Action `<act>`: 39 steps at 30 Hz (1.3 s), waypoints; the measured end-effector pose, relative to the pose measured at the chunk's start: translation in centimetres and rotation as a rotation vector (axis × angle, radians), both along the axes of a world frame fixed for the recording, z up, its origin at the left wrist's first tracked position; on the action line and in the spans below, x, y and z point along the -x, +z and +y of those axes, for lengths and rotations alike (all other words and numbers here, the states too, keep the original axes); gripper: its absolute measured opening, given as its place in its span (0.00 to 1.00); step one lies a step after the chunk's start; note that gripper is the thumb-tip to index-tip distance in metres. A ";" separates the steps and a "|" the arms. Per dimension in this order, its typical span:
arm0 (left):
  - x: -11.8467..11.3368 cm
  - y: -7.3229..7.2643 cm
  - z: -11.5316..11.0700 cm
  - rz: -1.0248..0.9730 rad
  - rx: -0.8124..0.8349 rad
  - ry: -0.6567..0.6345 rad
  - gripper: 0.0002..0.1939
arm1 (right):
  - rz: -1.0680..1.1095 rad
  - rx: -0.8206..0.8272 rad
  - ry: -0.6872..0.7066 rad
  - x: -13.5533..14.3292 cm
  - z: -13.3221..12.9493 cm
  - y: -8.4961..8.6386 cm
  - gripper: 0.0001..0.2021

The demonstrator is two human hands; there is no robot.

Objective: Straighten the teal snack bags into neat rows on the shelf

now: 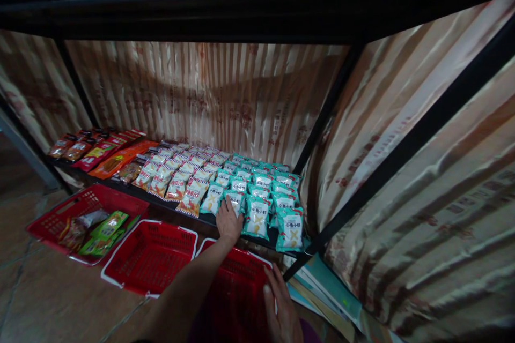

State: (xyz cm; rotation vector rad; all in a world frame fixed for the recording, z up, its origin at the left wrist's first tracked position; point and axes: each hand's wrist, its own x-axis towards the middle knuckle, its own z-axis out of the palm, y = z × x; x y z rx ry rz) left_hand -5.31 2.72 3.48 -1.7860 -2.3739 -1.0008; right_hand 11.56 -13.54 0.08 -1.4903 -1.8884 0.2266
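Note:
On the right part of a low shelf stand rows of teal and white snack bags. My left hand reaches over the shelf's front edge, its fingers and thumb closed around the lower part of a teal snack bag in the front rows. That bag stands among the others, partly covered by my fingers. My right hand is low at the right side of a red basket, fingers stretched out along its pale rim and thumb on the inner side. My left forearm hides part of this basket.
Left of the teal bags are white and orange snack bags, an orange packet and red packets. Another red basket and one with green packets sit on the floor. A black frame post slants at right; flattened cardboard lies below.

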 end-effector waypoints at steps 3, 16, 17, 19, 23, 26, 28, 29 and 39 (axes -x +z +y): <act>0.0 0.3 0.2 0.008 -0.018 -0.010 0.38 | 0.018 -0.022 -0.037 0.2 1.1 0.9 0.22; 0.4 -1.4 1.3 0.038 -0.111 -0.121 0.35 | -0.232 -0.191 0.033 3.1 12.1 1.8 0.23; 0.5 -1.6 1.4 0.040 -0.119 -0.135 0.35 | -0.260 -0.190 0.031 3.3 12.2 1.9 0.23; 0.8 -2.0 1.5 0.038 -0.131 -0.163 0.35 | -0.305 -0.181 0.011 3.6 12.5 2.1 0.23; 1.1 -2.6 1.6 0.019 -0.153 -0.205 0.35 | -0.344 -0.146 -0.035 3.9 13.3 2.1 0.24; 1.2 -3.0 1.6 -0.001 -0.169 -0.221 0.34 | -0.361 -0.128 -0.018 3.7 13.9 1.8 0.24; 1.2 -3.1 1.5 -0.012 -0.178 -0.236 0.34 | -0.367 -0.123 0.000 3.5 14.1 1.7 0.25; 1.2 -3.2 1.5 -0.015 -0.182 -0.244 0.34 | -0.368 -0.125 0.008 3.4 14.1 1.6 0.25; 1.2 -4.4 0.7 -0.037 -0.183 -0.317 0.33 | -0.397 -0.193 -0.066 3.6 13.7 0.6 0.30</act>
